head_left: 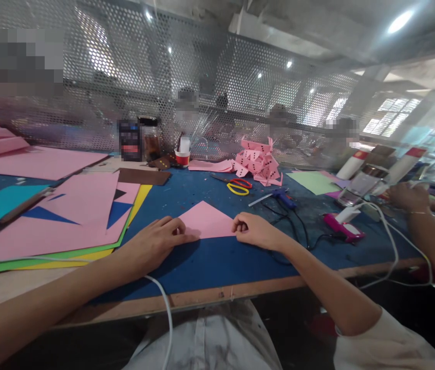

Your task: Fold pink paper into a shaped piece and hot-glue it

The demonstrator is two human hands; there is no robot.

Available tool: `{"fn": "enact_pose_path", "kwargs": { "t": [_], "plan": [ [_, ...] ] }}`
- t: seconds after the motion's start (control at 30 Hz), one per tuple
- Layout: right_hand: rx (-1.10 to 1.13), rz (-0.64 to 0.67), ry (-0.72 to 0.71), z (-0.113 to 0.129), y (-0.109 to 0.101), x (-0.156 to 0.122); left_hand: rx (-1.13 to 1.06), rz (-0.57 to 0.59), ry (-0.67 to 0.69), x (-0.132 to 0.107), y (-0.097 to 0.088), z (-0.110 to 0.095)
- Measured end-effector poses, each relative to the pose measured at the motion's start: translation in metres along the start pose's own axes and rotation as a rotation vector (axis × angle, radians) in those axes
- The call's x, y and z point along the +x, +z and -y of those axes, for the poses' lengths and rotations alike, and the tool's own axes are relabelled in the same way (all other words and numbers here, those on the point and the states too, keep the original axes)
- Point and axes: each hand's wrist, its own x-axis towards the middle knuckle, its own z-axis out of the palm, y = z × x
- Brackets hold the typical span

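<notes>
A pink sheet of paper (206, 222), showing as a triangle with its tip pointing away from me, lies on the blue table mat. The fingers of my left hand (159, 239) are bent and press on its left corner. At the opposite corner my right hand (254, 230) pinches the paper between thumb and curled fingers. The long edge between both hands faces me. Behind the triangle rest scissors (237, 187) with red and yellow handles, apart from my hands.
Left are stacked coloured sheets (86, 210). At the back stand a pile of pink paper pieces (258, 162), a paper cup (182, 156) and a jar (151, 143). Right are a blue glue gun (284, 198), a magenta device (343, 227), cables and a co-worker's hand (410, 196).
</notes>
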Motion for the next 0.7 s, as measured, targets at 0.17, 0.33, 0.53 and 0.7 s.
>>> {"fn": "enact_pose_path", "kwargs": {
  "t": [0.17,0.33,0.53,0.7],
  "plan": [
    [0.013,-0.019,0.022,-0.007,-0.003,-0.005,-0.002,0.006,-0.008,0.000,-0.001,-0.001],
    [-0.001,-0.027,0.037,-0.009,-0.008,-0.009,-0.001,0.005,-0.004,0.000,0.000,0.000],
    [-0.007,-0.024,0.044,-0.012,-0.013,-0.013,-0.010,0.003,-0.002,-0.001,0.004,0.004],
    [0.012,-0.031,0.042,-0.021,-0.016,-0.016,-0.005,0.011,-0.009,0.000,0.002,0.002]
  ]
}}
